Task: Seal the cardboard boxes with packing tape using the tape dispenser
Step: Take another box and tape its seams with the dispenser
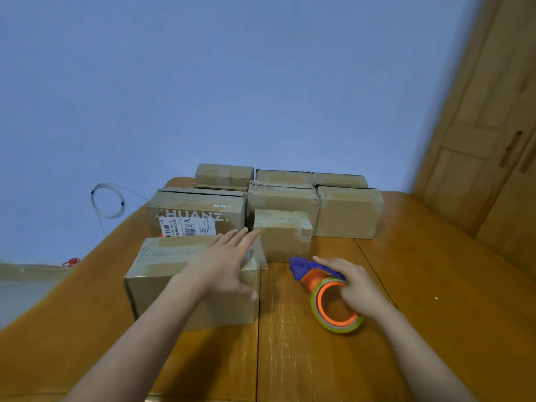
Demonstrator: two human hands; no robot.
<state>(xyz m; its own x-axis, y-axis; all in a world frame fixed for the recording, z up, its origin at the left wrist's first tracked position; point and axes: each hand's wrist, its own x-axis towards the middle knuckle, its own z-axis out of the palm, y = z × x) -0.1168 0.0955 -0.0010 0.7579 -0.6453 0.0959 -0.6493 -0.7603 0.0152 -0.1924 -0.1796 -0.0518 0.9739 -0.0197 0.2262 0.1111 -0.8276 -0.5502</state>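
Observation:
A cardboard box [162, 285] with tape strips on its top stands nearest me at the left of the wooden table [435, 285]. My left hand [223, 262] lies flat on the box's top right corner, fingers straight and pointing toward a small box [282, 236] just behind. A loose end of clear tape sticks out at that corner. My right hand [353, 282] grips the tape dispenser [322, 288], orange with a purple head and a yellow-green tape roll, which lies on the table to the right of the near box.
Several more cardboard boxes stand in rows at the back of the table, one with a shipping label [185, 227]. A blue wall rises behind, with a coiled cable [107, 201] at the left. A wooden door [493, 140] is at the right.

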